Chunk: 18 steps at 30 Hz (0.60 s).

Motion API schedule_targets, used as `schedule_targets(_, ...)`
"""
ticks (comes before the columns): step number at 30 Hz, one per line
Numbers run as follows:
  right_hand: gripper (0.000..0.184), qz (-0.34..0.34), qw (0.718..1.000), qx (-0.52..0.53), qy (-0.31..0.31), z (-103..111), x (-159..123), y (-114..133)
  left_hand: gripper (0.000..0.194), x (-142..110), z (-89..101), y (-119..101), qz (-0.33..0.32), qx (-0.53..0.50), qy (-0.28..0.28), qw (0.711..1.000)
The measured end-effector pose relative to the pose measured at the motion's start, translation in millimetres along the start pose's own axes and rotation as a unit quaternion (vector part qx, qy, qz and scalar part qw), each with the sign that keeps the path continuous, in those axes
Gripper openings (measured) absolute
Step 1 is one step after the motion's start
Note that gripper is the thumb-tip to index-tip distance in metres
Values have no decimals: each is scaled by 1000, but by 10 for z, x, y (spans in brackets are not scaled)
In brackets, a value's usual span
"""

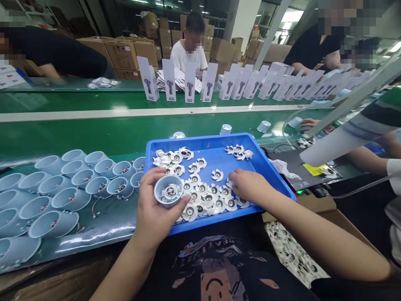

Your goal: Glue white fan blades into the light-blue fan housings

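Observation:
My left hand (154, 209) is wrapped round a pale blue round fan housing (168, 190) with a motor and a white blade inside, held over the near left corner of a blue tray (219, 144). Many small white fan impellers (205, 197) lie in that tray. My right hand (247, 184) rests knuckles up on the tray's right side, its fingertips curled down among the impellers; what they pinch is hidden.
Several pale blue housings (62, 184) lie grouped on the green belt (78, 133) to the left. White product boxes (175, 81) stand in a row across the belt. Other people work opposite and at the right, where an arm (369, 156) reaches in. A carton (291, 251) of parts sits lower right.

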State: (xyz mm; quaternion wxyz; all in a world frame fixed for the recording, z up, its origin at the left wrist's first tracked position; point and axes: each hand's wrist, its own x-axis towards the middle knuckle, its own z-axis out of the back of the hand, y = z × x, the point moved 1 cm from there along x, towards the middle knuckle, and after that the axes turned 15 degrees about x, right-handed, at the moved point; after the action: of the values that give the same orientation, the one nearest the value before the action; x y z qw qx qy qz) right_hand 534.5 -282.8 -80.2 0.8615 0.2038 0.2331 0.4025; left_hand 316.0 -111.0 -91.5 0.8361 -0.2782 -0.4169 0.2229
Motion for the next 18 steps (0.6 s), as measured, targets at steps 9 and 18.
schedule_targets(9,45,122,848,501,119,-122,-286,463,64,-228,53,-278,-58,81,136,986)
schedule_targets(18,21,353,903,243,-28,-52,-468,691,36,-109,-51,-481,-166,161,134,964)
